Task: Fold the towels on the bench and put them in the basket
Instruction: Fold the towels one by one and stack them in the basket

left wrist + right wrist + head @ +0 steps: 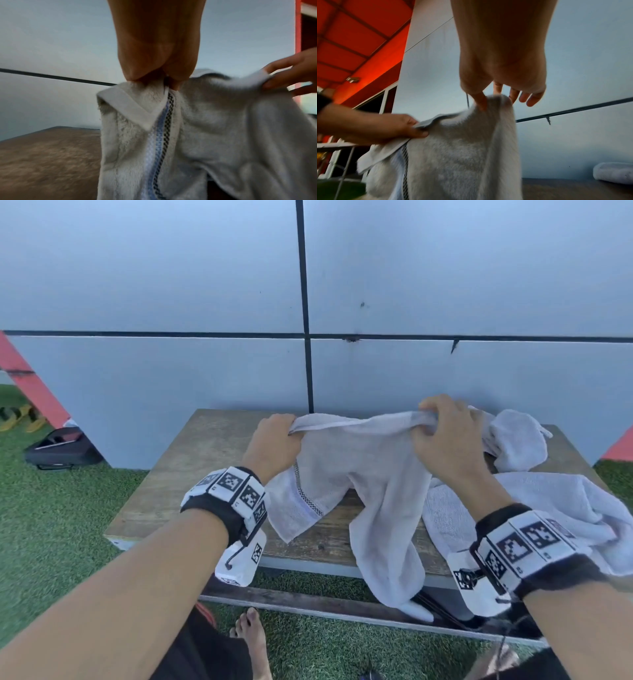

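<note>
- Holding the towel (363,460) by its top edge, I keep it raised above the wooden bench (205,460) so that the cloth hangs and I can find its corners before the first fold.
- My left hand (274,443) closes its fingers and thumb round one end of that edge. The left wrist view shows the hemmed corner bunched just below the fingertips (175,85), with the hem folded over on itself.
- My right hand (445,436) pinches the edge further along, thumb against forefinger. In the right wrist view the other fingers (532,97) stand spread and clear of the cloth, behind the pinch.
- Between the two grips the edge runs nearly taut. Below the fingers the cloth drops in two uneven lobes: a short one under the left hand, and a long one under the right that hangs past the near edge of the bench.
- The towel is pale grey terry, soft and limp, with a woven band of blue stripe and black-and-white check (163,135) running down from the left fingertips.
- Beyond and beside the right fingers, the other towels (534,501) lie crumpled on the bench, unfolded.
- The basket is not in view. I judge the task is at an early stage.
</note>
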`<state>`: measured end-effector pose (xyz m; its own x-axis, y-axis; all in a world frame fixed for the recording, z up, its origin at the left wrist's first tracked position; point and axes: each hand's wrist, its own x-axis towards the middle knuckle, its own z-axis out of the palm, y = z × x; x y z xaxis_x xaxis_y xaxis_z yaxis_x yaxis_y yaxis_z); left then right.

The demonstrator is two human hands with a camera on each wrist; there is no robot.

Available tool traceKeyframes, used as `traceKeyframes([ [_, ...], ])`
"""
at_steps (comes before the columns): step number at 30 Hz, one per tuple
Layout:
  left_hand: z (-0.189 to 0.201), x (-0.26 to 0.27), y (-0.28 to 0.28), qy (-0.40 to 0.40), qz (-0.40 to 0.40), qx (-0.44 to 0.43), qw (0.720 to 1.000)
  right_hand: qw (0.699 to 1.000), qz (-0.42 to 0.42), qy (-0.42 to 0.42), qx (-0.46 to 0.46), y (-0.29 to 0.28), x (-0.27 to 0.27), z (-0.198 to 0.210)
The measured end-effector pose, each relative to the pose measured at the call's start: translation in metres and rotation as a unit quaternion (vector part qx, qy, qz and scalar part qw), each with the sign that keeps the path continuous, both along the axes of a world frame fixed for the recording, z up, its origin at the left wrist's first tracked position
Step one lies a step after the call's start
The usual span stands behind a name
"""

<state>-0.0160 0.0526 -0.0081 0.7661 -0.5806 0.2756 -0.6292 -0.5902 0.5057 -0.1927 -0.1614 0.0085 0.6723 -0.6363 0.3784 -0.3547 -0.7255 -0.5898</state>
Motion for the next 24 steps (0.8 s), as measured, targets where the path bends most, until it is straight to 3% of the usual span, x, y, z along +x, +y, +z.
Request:
traceKeyframes([
  [3,0.013,-0.019,-0.015,0.024,-0.098,-0.003,0.995,0.991,0.105,0.084,-0.014,0.028,0.002,-0.004],
  [6,0.021,-0.035,-0.027,0.040,-0.173,0.001,0.984,0.984,0.149,0.092,-0.035,0.043,0.011,-0.011],
  [8,0.019,-0.036,-0.027,0.035,-0.171,0.013,0.985,0.987,0.128,0.081,-0.056,0.044,0.015,-0.010],
  [12,0.009,-0.021,-0.010,0.039,-0.079,0.018,0.996,0.997,0.053,0.027,-0.058,0.036,0.013,-0.003],
  [15,0.008,-0.018,-0.003,0.057,-0.050,-0.016,0.997,0.997,0.037,0.053,-0.036,0.027,0.010,-0.005],
  [20,0.020,-0.039,-0.019,0.103,-0.104,-0.058,0.988,0.980,0.166,0.099,-0.042,0.049,0.012,-0.010],
  [24,0.028,-0.051,-0.034,0.118,-0.136,-0.061,0.982,0.982,0.130,0.071,-0.115,0.059,0.017,-0.010],
])
